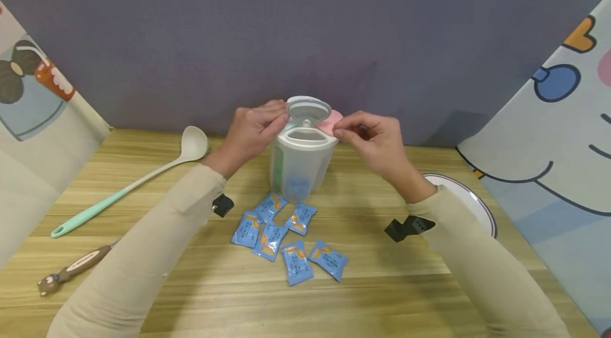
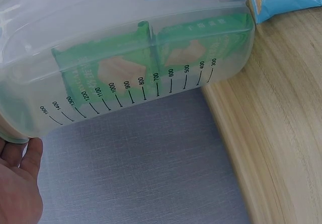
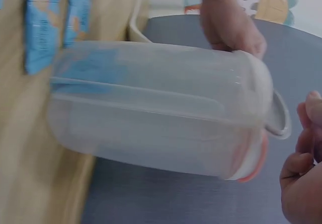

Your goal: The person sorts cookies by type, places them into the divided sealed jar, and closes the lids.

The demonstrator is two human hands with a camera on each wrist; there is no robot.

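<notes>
A clear, divided storage container [image 1: 302, 168] stands upright at the back of the table. Its front grey-and-white flap [image 1: 309, 109] is raised over an opening; a pink lid section [image 1: 330, 122] lies closed at the right. My left hand [image 1: 255, 128] holds the container's rim on the left, thumb along the top. Close beside the pink section is my right hand [image 1: 374, 139], fingers bent and nothing visible in them; the right wrist view shows it apart from the lid. Green packets [image 2: 123, 68] and a blue packet [image 3: 90, 70] show through the walls.
Several blue snack packets [image 1: 296, 262] lie in front of the container. To the left are a ladle [image 1: 143, 179] with a mint handle and a brown bear-ended handle [image 1: 76, 266], partly behind my sleeve. A white plate [image 1: 484, 210] sits under the right forearm. A grey panel [image 1: 305, 25] stands behind.
</notes>
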